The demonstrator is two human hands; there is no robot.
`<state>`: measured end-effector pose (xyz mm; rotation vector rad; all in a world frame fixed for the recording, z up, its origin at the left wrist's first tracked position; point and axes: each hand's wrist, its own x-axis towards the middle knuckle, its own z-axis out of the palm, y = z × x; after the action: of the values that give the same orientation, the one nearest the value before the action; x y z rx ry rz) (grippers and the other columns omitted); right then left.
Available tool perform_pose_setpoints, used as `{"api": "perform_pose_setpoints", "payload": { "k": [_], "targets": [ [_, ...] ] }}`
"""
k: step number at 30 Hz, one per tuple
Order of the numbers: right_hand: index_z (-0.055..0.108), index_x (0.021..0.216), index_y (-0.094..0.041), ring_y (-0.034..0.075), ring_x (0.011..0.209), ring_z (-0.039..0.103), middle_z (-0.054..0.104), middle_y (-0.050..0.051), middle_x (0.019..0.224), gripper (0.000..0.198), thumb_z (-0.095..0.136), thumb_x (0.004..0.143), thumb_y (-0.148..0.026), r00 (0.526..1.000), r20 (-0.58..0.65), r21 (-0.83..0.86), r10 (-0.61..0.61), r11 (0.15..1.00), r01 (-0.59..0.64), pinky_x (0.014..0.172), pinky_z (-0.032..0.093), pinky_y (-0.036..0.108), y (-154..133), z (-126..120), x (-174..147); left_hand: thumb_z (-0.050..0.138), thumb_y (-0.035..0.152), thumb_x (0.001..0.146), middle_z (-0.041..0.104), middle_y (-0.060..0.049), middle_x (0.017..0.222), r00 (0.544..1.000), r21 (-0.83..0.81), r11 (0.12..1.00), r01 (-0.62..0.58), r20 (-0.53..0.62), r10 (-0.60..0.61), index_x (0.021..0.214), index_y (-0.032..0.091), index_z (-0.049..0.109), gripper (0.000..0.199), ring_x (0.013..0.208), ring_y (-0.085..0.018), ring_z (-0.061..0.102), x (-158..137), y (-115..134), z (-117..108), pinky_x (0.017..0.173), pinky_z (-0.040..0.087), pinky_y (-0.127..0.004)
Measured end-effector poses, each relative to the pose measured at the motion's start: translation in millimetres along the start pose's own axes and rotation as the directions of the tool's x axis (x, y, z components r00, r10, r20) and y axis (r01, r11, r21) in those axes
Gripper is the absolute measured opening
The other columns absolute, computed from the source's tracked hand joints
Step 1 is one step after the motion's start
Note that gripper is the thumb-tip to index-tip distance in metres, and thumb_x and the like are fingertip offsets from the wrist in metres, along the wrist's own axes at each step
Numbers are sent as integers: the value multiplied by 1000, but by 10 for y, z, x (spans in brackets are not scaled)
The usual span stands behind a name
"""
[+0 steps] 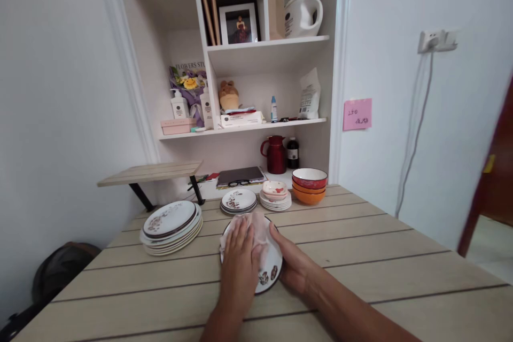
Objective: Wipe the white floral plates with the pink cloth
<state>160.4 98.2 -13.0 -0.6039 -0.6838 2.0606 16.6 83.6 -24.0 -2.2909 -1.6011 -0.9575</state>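
Note:
A white plate point(269, 275) with a dark rim and brown leaf-like prints is tilted a little above the table in front of me. My right hand point(295, 261) grips its right edge, thumb on the upper face and fingers behind. A thin pale pink cloth point(258, 223) covers much of the plate's upper left. Over that cloth lies my left hand point(239, 254), fingers close together, holding it against the plate. Part of the plate is hidden under the hand and cloth.
On the wooden table point(360, 246) stand a stack of large plates point(172, 240), smaller patterned plates point(239, 200), small white dishes point(276, 200) and stacked bowls point(309, 187). A low wooden stand point(152, 172) is at back left. Behind, a shelf holds a red jug point(276, 155).

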Motion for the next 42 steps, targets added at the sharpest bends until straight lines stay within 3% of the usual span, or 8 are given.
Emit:
{"api": "perform_pose_setpoints", "payload": {
  "k": [4, 8, 15, 19, 23, 30, 34, 42],
  "targets": [
    [55, 126, -12, 25, 106, 64, 67, 15, 117, 66, 52, 82, -61, 1000, 29, 22, 3, 1000, -4, 100, 42, 39, -5, -40, 33, 39, 33, 94, 33, -2, 151, 973, -136, 975, -176, 125, 193, 138, 29, 44, 44, 141, -23, 24, -19, 59, -55, 114, 27, -51],
    [59, 118, -7, 25, 100, 66, 70, 17, 109, 67, 50, 83, -63, 1000, -4, 79, -11, 997, 11, 97, 45, 37, -106, -147, 69, 43, 34, 93, 40, -1, 147, 949, -230, 947, -223, 171, 265, 132, 31, 51, 40, 139, -22, 31, -38, 165, -51, 114, 29, -51],
    [58, 119, -11, 25, 88, 69, 72, 15, 104, 65, 51, 82, -63, 965, -240, 61, -107, 990, 125, 85, 51, 39, -303, -277, 65, 41, 27, 93, 42, -4, 145, 978, -163, 984, -77, 178, 106, 131, 25, 53, 40, 136, -23, 36, -46, 172, 60, 112, 32, -49],
    [58, 122, -12, 26, 94, 67, 70, 16, 109, 69, 49, 80, -66, 989, -137, 22, -46, 999, 49, 88, 49, 39, -255, -196, 31, 37, 30, 94, 38, -7, 148, 991, -113, 993, -16, 129, 31, 134, 21, 50, 43, 138, -23, 31, -32, 103, 45, 113, 29, -48],
    [59, 122, -13, 27, 100, 66, 69, 16, 112, 70, 49, 79, -68, 993, -114, -49, 26, 998, -32, 92, 46, 42, -142, -85, 1, 38, 28, 94, 33, -6, 150, 997, -88, 996, 17, 71, -10, 137, 22, 45, 44, 140, -23, 26, -25, 32, 25, 114, 28, -49],
    [61, 117, -13, 24, 100, 66, 71, 13, 106, 62, 53, 81, -62, 997, -77, -20, 11, 1000, -13, 97, 43, 38, -65, -65, 20, 38, 35, 95, 28, 0, 153, 962, -177, 968, -176, 177, 207, 140, 31, 40, 46, 142, -23, 21, -57, 110, -46, 115, 25, -48],
    [61, 113, -9, 24, 96, 67, 73, 15, 99, 61, 53, 81, -61, 995, -95, 36, 16, 999, -13, 94, 45, 37, -149, -135, 42, 39, 34, 94, 31, 0, 152, 947, -208, 957, -203, 205, 245, 139, 32, 42, 44, 141, -22, 24, -61, 190, -21, 115, 26, -49],
    [61, 116, -11, 24, 88, 68, 73, 13, 102, 63, 51, 82, -62, 986, -166, 2, 8, 1000, -7, 87, 48, 37, -243, -245, 69, 40, 34, 93, 39, -6, 147, 983, -137, 990, -40, 170, 63, 135, 25, 48, 44, 138, -24, 32, -58, 162, 76, 112, 31, -50]
  ]
}}
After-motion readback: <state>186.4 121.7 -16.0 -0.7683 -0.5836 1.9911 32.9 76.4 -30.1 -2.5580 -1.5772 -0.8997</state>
